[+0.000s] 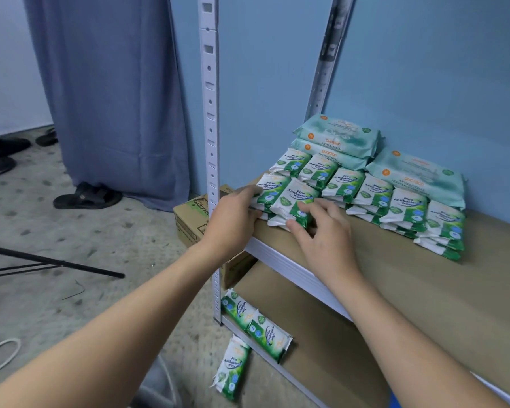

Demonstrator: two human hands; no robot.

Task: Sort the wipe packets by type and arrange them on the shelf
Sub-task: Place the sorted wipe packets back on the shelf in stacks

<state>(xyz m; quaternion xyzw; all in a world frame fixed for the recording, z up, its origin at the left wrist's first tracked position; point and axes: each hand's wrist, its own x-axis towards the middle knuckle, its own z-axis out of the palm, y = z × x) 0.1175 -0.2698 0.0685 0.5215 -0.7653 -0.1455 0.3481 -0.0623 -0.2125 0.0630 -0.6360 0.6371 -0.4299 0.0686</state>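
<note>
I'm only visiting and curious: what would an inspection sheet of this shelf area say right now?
Surface: brown shelf board in a white metal frame.
Job's things: small pine packets stacked in rows in front; large packets piled behind; three stray packets below, two on the lower board's edge and one on the floor.
Clutter: cardboard box on the floor beside the shelf.
Hands: left hand grips the corner stack; right hand pinches the front packet.
Cables: white cord looped on the floor.
Surroundings: blue wall, curtain, sandals, black rods on the floor.
</note>
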